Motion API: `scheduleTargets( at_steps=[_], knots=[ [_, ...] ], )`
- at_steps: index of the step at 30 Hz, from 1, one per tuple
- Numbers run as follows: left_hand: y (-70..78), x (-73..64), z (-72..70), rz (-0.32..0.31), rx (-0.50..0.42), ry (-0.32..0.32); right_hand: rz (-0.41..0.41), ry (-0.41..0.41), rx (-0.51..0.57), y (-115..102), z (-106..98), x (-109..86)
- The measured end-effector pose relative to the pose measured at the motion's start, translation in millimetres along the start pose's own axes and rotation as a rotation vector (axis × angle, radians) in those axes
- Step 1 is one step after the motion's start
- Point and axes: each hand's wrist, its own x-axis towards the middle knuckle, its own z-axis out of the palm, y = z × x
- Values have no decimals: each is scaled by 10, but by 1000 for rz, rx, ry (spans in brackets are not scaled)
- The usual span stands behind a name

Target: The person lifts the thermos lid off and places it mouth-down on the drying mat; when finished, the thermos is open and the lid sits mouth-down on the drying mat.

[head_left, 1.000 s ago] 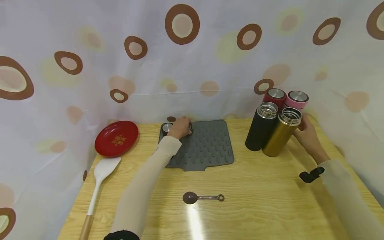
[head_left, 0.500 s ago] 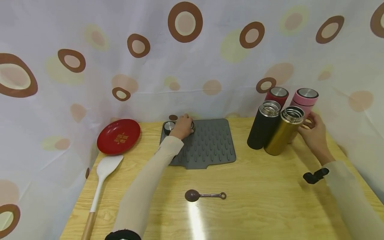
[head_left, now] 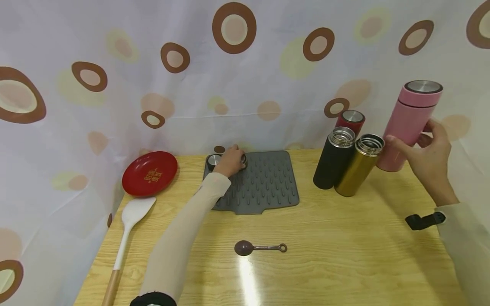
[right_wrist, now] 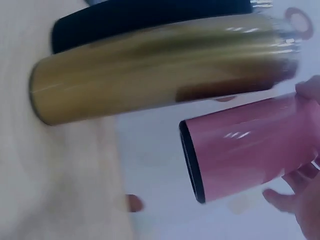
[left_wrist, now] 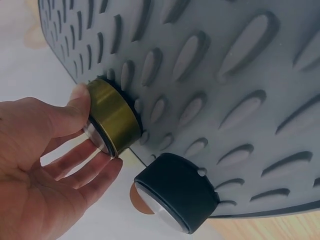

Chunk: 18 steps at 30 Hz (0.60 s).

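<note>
Gripping pink flask [head_left: 408, 121] with right hand [head_left: 433, 161], gold lid [left_wrist: 116, 117] with left hand [head_left: 229, 162]

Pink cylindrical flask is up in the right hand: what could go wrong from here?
The smooth pink cylindrical flask, held aloft, might slip from the right hand.
Swung left, it could tip the lidless gold cylindrical flask close by, perhaps into the lidless black cylindrical flask beside it.
The left hand, holding the round gold lid, might nudge the neighbouring round black lid off the grey ridged mat.
</note>
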Motion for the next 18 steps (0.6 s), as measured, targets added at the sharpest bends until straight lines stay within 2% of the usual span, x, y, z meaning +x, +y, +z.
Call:
scheduleTargets(
  at_steps=[7, 13, 15, 18],
  knots=[
    [-15, -19, -5, 2, 8, -2, -194, 15, -176, -360, -114, -44],
    [19, -64, -113, -4, -33, -52, -377, -15, -275, -685, -131, -163],
    [32, -84, -163, 5, -59, -37, -444, -29, -307, -792, -117, -219],
    [59, -122, -252, 65, -95, 51, -535, -44, -349, -934, -87, -314]
  ],
)
